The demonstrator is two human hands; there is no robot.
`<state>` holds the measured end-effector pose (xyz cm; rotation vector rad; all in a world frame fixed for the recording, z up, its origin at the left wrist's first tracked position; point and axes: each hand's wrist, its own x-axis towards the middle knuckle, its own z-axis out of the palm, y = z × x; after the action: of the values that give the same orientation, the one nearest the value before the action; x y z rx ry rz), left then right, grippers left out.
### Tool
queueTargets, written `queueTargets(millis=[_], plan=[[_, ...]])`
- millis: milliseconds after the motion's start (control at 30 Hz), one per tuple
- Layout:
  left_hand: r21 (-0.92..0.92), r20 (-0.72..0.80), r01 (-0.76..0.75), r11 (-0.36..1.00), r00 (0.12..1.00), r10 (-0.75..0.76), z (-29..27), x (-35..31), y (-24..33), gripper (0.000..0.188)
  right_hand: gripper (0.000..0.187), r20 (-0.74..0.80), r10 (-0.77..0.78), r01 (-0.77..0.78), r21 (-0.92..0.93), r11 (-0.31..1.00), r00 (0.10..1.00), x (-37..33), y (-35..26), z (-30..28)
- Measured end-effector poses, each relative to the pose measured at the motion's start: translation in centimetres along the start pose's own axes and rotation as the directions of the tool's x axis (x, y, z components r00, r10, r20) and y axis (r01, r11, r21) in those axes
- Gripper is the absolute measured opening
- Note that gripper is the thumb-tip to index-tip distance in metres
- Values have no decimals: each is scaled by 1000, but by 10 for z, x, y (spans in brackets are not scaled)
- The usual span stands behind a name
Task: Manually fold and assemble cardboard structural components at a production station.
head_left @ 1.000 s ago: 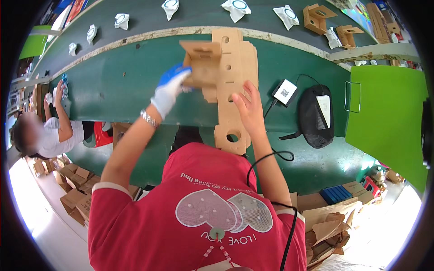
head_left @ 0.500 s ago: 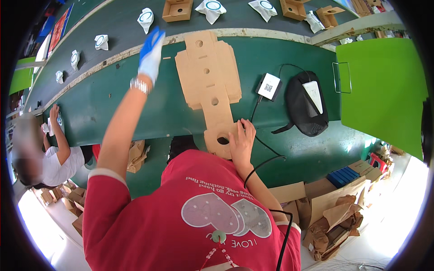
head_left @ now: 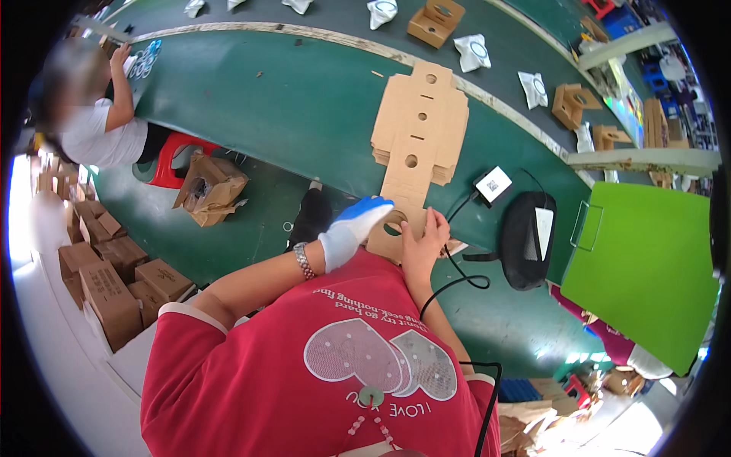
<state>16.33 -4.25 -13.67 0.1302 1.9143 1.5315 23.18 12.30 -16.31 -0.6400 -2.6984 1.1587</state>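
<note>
A stack of flat brown cardboard box blanks [head_left: 422, 137] with round holes and slots lies on the green bench, its narrow end pointing toward me. My left hand [head_left: 354, 231], in a white glove with blue fingers, reaches across the left side of the near flap with its fingers stretched out. Bare, my right hand [head_left: 424, 245] grips the flap's right edge, thumb apart from the fingers. Between the two hands a larger round hole shows in the flap. The undersides of both hands are hidden.
Beyond the bench, a dark conveyor carries white bagged items [head_left: 474, 52] and open cardboard boxes [head_left: 435, 23]. To the right are a small white device [head_left: 493, 183] with a cable, a black pouch [head_left: 525, 242] and a green panel [head_left: 643, 274]. A co-worker [head_left: 99, 129] sits at the far left.
My left hand has come back from beside the conveyor to the near flap. My right hand stays at the flap. The view has turned, and the conveyor items have shifted.
</note>
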Motion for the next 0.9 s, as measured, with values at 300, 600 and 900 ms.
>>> queueTargets(millis=[300, 600, 900], plan=[[-209, -459, -200, 957, 885, 84, 31, 21, 12, 37, 39, 123, 263, -287, 541, 791, 957, 15, -17, 3], [-831, 153, 131, 540, 988, -4, -4, 12, 118, 52, 42, 686, 67, -687, 727, -14, 724, 54, -53, -52], [-738, -323, -229, 634, 946, -35, -94, 26, 153, 28, 38, 750, -452, -608, 658, 444, 482, 35, -117, -107]])
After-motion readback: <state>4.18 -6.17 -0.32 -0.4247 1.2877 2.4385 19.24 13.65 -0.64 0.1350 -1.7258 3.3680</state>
